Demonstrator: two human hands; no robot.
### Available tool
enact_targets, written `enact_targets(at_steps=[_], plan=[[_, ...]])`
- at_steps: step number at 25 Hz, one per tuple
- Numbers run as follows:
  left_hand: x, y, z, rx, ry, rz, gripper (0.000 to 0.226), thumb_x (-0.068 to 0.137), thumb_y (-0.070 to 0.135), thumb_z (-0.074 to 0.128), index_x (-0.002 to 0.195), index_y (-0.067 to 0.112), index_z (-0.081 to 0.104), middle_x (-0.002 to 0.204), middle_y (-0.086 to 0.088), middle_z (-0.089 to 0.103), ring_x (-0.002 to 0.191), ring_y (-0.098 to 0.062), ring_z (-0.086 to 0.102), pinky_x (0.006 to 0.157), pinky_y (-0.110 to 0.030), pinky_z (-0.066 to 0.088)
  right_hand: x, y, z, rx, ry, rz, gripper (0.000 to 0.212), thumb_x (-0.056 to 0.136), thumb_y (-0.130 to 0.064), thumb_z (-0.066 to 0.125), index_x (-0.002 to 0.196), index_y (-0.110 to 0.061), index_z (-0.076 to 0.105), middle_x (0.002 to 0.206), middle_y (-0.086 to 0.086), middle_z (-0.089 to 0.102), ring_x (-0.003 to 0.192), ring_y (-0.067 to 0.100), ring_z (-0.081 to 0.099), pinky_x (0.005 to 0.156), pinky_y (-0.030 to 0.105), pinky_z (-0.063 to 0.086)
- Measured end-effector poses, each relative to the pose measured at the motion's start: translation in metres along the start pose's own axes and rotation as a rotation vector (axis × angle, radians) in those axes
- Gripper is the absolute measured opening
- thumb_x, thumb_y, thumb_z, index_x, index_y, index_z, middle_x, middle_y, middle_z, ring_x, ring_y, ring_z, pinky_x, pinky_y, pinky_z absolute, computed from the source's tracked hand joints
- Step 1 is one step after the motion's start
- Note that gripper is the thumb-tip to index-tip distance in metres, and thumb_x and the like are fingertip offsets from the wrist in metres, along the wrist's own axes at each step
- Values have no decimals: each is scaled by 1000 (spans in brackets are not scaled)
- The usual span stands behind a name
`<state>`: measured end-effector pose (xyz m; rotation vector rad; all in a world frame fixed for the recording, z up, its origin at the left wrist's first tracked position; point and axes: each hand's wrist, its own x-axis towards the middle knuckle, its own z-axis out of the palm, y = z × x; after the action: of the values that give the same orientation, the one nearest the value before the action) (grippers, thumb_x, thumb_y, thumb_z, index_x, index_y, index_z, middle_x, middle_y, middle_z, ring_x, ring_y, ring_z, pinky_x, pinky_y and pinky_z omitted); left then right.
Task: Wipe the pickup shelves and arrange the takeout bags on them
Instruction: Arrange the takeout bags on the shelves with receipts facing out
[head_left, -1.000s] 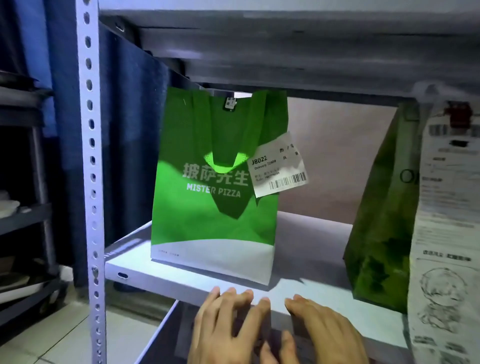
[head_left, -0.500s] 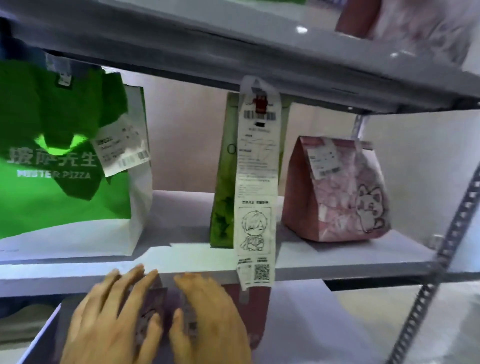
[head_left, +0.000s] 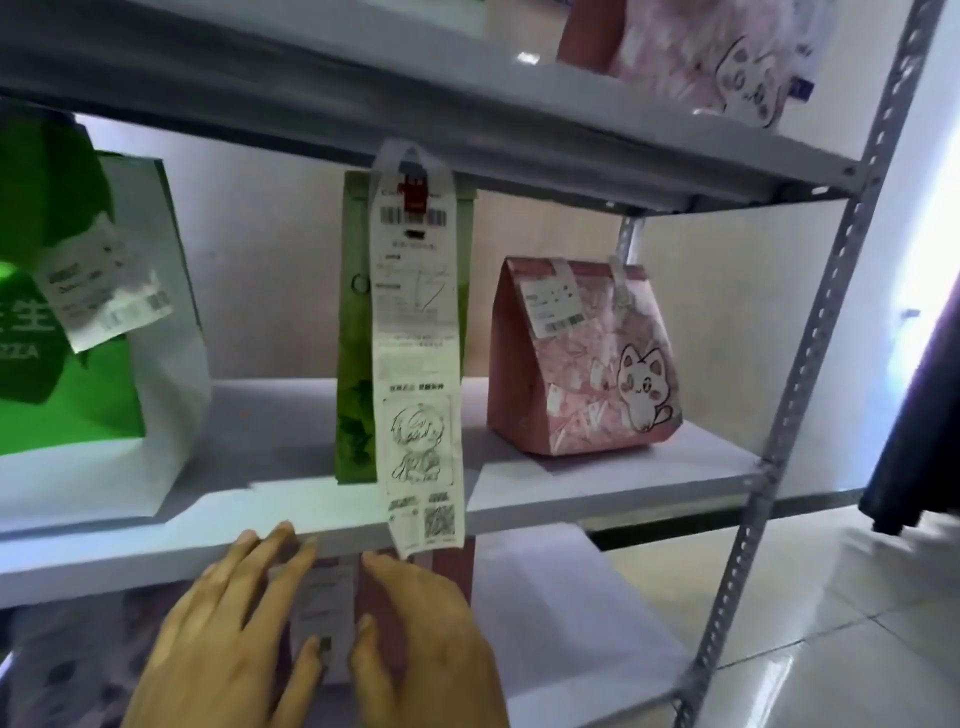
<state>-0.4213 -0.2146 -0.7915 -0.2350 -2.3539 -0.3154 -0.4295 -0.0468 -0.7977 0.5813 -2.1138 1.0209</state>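
My left hand (head_left: 228, 639) and my right hand (head_left: 426, 639) lie side by side with spread fingers on a dark pink takeout bag (head_left: 387, 592) just below the middle shelf's (head_left: 597, 499) front edge. A white receipt (head_left: 324, 603) on that bag shows between my hands. On the middle shelf stand a green and white pizza bag (head_left: 78, 405) at the left, a narrow olive-green bag (head_left: 356, 364) with a long receipt (head_left: 418, 338) hanging over the edge, and a pink cat bag (head_left: 582, 364) at the right.
Another pink cat bag (head_left: 717, 47) stands on the upper shelf. The white lower shelf (head_left: 561, 623) extends right of my hands. A perforated metal post (head_left: 810, 338) frames the right side, with dark cloth (head_left: 924, 415) and tiled floor beyond. A purple patterned thing (head_left: 67, 660) sits lower left.
My view and both hands have shifted right along the rack, from the pizza bag at the left post to below the olive-green bag. The hands stay together on the pink bag.
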Motion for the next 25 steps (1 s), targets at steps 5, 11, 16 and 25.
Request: enact_targets(at_steps=[5,11,16,25], plan=[[-33,-6,-7,1,-200,-85,63,91,35,54,151,26,37,165,5,18,152,-19,16,119,-45,26,-15,15,2,-46,-224,125,43,96,-30,56,138,-35,55,130,-17,61,115,-1,53,90,5,36],[-96,-17,9,-88,-325,-232,58,95,32,53,150,28,36,161,6,27,150,-20,18,118,-42,24,-41,37,15,-95,-339,253,41,97,-31,56,138,-35,55,131,-10,62,101,7,56,88,24,45],[-130,-18,17,-124,-364,-276,55,96,31,50,149,30,34,159,11,28,150,-15,15,119,-36,21,-54,50,22,-145,-402,285,38,97,-29,57,135,-34,57,129,-6,65,108,14,59,92,30,46],[-165,-46,6,-109,-314,-440,51,96,31,47,146,28,38,156,7,31,149,-15,15,120,-37,19,-72,33,54,-138,-570,229,33,97,-29,58,129,-34,62,125,-8,68,106,15,63,95,36,51]])
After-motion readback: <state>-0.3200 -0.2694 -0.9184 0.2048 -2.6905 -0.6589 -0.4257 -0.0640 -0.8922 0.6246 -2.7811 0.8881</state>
